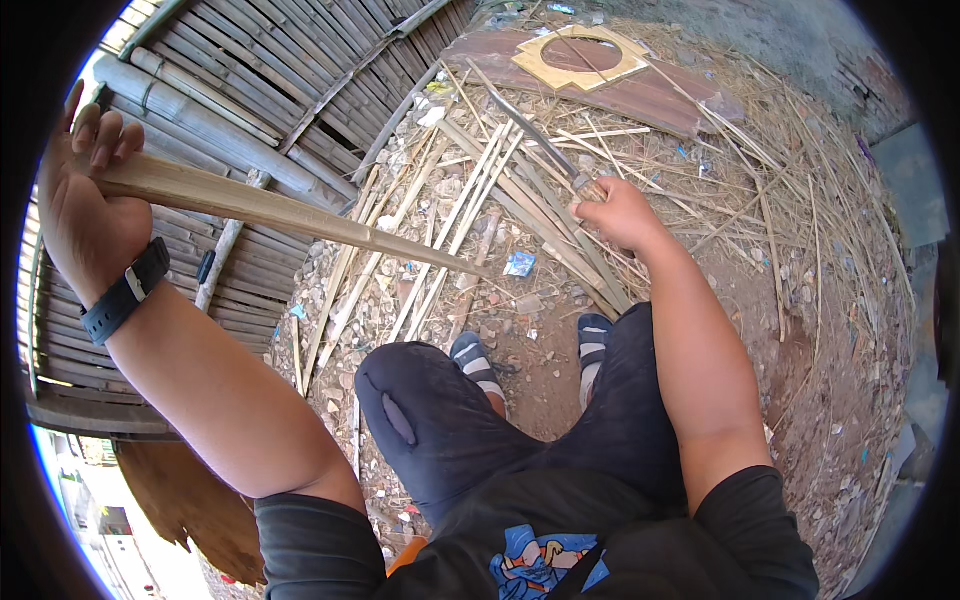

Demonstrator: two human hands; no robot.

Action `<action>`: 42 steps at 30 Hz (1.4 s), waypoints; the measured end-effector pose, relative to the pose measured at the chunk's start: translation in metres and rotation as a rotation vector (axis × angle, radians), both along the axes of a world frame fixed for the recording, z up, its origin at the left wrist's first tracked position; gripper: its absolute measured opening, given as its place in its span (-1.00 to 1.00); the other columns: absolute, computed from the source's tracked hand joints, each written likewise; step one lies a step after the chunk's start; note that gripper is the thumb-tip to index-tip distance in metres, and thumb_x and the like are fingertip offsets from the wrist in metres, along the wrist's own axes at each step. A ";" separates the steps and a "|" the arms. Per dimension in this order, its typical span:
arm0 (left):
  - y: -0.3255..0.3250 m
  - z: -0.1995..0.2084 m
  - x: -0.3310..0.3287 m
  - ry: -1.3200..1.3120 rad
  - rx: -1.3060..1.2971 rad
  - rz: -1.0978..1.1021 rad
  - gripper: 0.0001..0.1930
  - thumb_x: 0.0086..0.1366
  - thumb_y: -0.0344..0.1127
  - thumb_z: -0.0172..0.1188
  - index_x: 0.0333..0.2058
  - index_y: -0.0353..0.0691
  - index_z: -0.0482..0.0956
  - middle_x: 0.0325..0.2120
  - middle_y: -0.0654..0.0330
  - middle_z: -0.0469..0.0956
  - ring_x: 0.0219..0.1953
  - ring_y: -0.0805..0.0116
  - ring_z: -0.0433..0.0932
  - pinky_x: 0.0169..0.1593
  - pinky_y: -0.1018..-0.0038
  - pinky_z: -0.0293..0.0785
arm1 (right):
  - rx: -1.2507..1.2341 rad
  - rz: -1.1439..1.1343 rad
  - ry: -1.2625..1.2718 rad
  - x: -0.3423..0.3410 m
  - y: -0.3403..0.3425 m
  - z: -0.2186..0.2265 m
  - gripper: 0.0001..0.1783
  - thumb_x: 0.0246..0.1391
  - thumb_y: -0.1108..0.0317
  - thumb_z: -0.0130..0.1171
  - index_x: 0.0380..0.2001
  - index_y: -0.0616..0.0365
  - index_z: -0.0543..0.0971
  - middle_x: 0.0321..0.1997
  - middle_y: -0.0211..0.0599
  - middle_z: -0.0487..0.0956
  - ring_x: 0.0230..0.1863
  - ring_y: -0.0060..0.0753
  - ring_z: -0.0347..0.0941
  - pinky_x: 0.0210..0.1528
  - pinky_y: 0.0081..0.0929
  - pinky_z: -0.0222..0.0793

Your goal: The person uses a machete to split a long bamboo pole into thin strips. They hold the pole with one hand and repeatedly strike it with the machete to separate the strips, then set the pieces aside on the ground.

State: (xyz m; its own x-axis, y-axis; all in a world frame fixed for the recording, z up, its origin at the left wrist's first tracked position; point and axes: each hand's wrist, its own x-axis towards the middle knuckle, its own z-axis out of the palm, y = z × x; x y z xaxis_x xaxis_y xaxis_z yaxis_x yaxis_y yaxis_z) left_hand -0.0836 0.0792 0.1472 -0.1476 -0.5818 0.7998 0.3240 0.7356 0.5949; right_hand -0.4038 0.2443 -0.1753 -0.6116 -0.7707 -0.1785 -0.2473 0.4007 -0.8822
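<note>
My left hand (85, 205) is raised out to my left side, clenched around the thick end of a long split bamboo slat (290, 212), with my fingers (100, 135) curled over its top edge and a black watch (128, 292) strapped at my wrist. The slat runs from that grip down and to the right across the view, narrowing to a tip above the ground just in front of my knees. My right hand (615, 212) is stretched forward and closed tightly on the handle of a long knife (535, 135), whose blade points up and away to the left, well apart from the slat's tip. Below the blade, a loose heap of bamboo strips (470, 225) lies fanned over the dirt ground (830, 380), mixed with dry straw and small bits of litter. On my left stands a bamboo fence (250, 90) of poles and slats. Farther ahead, a flat brown board (640, 95) lies on the ground with a pale square frame (580, 55) resting on it. My feet in striped sandals (475, 360) are planted between my knees and the strips.
</note>
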 end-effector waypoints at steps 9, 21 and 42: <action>-0.007 -0.013 -0.057 -0.102 -0.038 -0.066 -0.43 0.25 -0.18 0.32 0.09 -0.41 0.36 -0.26 0.18 0.50 -0.34 0.48 0.48 -0.17 0.55 0.46 | -0.171 -0.095 -0.086 -0.012 0.002 0.005 -0.63 -0.02 0.24 0.28 -0.21 0.29 0.54 -0.52 -0.26 0.55 -0.58 -0.45 0.45 -0.51 -0.46 0.36; 0.024 -0.107 -0.068 -0.322 0.142 -0.186 -0.62 0.48 -0.09 -0.07 0.04 -0.27 0.43 -0.25 0.21 0.59 -0.19 0.41 0.60 -0.08 0.45 0.49 | -0.311 -0.104 -0.118 -0.004 0.005 0.019 -0.70 0.03 0.27 0.27 -0.26 0.26 0.52 -0.56 -0.33 0.51 -0.64 -0.52 0.40 -0.58 -0.44 0.29; 0.045 -0.153 -0.136 -0.460 0.046 -0.159 -0.61 0.33 -0.02 0.22 -0.40 -0.31 0.52 -0.62 0.38 0.43 -0.53 0.64 0.34 -0.42 0.59 0.32 | -0.818 -0.198 0.147 -0.011 0.018 0.022 -0.77 0.12 0.29 0.27 -0.31 0.16 0.46 -0.59 -0.52 0.44 -0.66 -0.70 0.30 -0.65 -0.63 0.20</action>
